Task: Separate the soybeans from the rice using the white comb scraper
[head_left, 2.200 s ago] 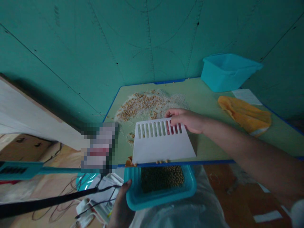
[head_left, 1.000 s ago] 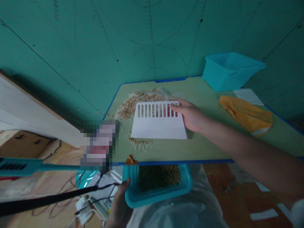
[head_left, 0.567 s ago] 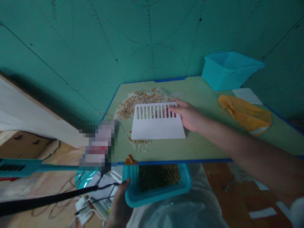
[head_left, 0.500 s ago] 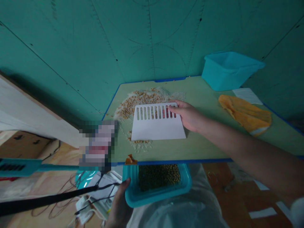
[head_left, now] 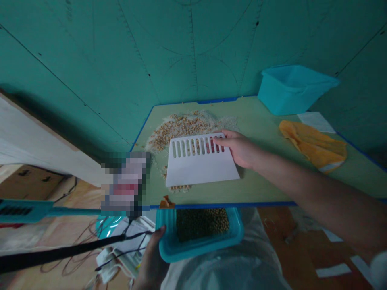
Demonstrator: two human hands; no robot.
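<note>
- A white scraper with a row of slots along its far edge stands over the middle of the bench, its wide straight edge toward the person.
- The right hand has closed on the scraper's far right corner, thumb over the slots on top and fingers underneath, showing through the openings.
- Just beyond the scraper, a pile of tan beans and pale grains spreads over the bench; a small cluster of beans lies at the scraper's near left edge.
- Below the bench's near edge, the left hand grips the left end of a teal tub, thumb over the rim; its other fingers are hidden.
- Inside the tub lie dark green contents on the left and tan beans on the right.
- An orange scrap lies at the bench's near edge, above the tub.
- Farther right, an orange cloth lies near a white sheet.
- A teal bin stands at the far right, near the green wall.
</note>
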